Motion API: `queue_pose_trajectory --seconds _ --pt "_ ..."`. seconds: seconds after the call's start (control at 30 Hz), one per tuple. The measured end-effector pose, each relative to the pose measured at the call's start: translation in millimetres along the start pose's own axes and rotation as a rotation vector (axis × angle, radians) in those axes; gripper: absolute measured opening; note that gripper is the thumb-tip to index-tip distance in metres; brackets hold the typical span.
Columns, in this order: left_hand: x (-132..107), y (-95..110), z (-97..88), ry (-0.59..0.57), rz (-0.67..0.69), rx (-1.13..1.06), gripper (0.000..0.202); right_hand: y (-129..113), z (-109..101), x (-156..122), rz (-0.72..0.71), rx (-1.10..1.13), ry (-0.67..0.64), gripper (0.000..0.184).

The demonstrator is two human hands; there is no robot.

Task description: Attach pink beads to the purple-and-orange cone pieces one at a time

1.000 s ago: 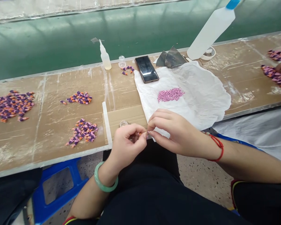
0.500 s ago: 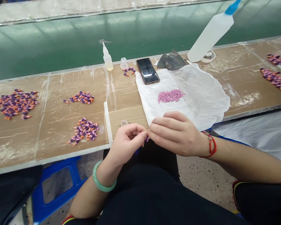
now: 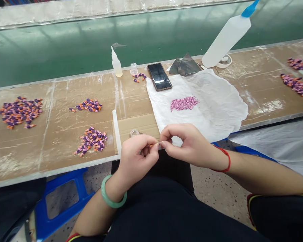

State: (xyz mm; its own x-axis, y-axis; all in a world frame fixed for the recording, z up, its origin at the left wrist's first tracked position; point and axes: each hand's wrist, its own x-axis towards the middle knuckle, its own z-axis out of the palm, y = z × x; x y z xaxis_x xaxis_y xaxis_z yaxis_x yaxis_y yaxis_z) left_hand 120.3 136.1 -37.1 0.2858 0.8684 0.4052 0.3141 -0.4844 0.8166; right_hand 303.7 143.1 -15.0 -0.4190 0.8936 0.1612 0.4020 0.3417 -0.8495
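My left hand (image 3: 140, 153) is closed in a pinch around a small orange-and-purple piece (image 3: 150, 145), mostly hidden by the fingers. Its look matches the little moulded pieces heaped on the table. Thumb and forefinger of my right hand (image 3: 185, 143) are pinched together right against the left fingertips; whatever is between them is too small to make out. Both hands are just above the table's front edge. Behind them, a white cloth (image 3: 217, 101) bears a patch of tiny pink bits (image 3: 184, 103). A small clear cap or ring (image 3: 134, 132) lies on cardboard by my left knuckles.
Several heaps of purple, orange and pink pieces (image 3: 21, 112) lie on the left, more (image 3: 296, 84) far right. Along the back stand a small dropper bottle (image 3: 116, 67), a phone (image 3: 159, 76), a tape roll (image 3: 224, 61) and a leaning big bottle (image 3: 227, 40). A blue stool (image 3: 58, 220) is below left.
My right hand has turned from flat, covering fingers to a thumb-and-forefinger pinch at the left fingertips. My left hand stays nearly in place, still gripping the small piece.
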Motion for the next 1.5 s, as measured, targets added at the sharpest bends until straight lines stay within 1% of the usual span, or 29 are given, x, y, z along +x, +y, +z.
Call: queue_pose_trajectory --seconds 0.07,0.13,0.23,0.37,0.47,0.53,0.67,0.73,0.87,1.03,1.2,1.3,1.37,1.43,1.5 --pt "-0.1 -0.7 0.1 -0.003 0.006 0.017 0.016 0.6 1.1 0.4 0.024 0.020 -0.005 0.010" --pt "-0.4 -0.9 -0.9 -0.023 -0.023 -0.019 0.016 0.6 1.8 1.2 0.033 0.045 -0.020 0.010" --pt "-2.3 -2.0 -5.8 -0.040 -0.124 -0.151 0.015 -0.6 1.9 3.7 0.006 0.065 -0.057 0.012" --pt "-11.2 -9.8 -18.2 0.026 -0.280 -0.312 0.005 1.4 0.3 12.5 -0.075 0.029 -0.112 0.013" --pt "-23.0 -20.7 -28.8 0.037 -0.376 -0.365 0.005 8.5 -0.5 27.9 -0.142 -0.041 -0.155 0.012" --pt "-31.3 -28.4 -34.0 0.028 -0.438 -0.381 0.008 14.5 0.7 42.9 -0.169 -0.111 -0.216 0.011" --pt "-41.9 -40.1 -37.5 0.022 -0.545 -0.410 0.008 21.7 8.9 74.9 -0.159 -0.333 -0.418 0.014" --pt "-43.4 -43.5 -37.3 0.026 -0.567 -0.419 0.009 21.3 14.4 87.2 -0.161 -0.446 -0.488 0.018" --pt "-43.0 -48.1 -37.5 0.032 -0.582 -0.439 0.012 15.4 23.3 101.2 -0.190 -0.592 -0.560 0.024" --pt "-42.9 -50.8 -39.5 0.025 -0.588 -0.466 0.010 7.7 28.7 106.5 -0.198 -0.718 -0.615 0.030" --pt "-42.8 -52.1 -39.9 0.033 -0.581 -0.492 0.009 6.2 31.5 107.8 -0.174 -0.791 -0.638 0.030" --pt "-43.1 -52.5 -38.5 0.072 -0.593 -0.530 0.010 7.9 29.1 106.5 -0.201 -0.728 -0.596 0.028" --pt "-43.4 -51.3 -36.9 0.140 -0.600 -0.584 0.014 7.3 25.9 103.2 -0.201 -0.596 -0.546 0.024" --pt "-43.7 -48.3 -35.1 0.235 -0.583 -0.671 0.019 4.2 22.7 96.8 -0.124 -0.377 -0.510 0.015" --pt "-43.6 -43.1 -33.4 0.305 -0.549 -0.754 0.023 -0.4 21.2 87.7 0.028 -0.098 -0.503 0.007"
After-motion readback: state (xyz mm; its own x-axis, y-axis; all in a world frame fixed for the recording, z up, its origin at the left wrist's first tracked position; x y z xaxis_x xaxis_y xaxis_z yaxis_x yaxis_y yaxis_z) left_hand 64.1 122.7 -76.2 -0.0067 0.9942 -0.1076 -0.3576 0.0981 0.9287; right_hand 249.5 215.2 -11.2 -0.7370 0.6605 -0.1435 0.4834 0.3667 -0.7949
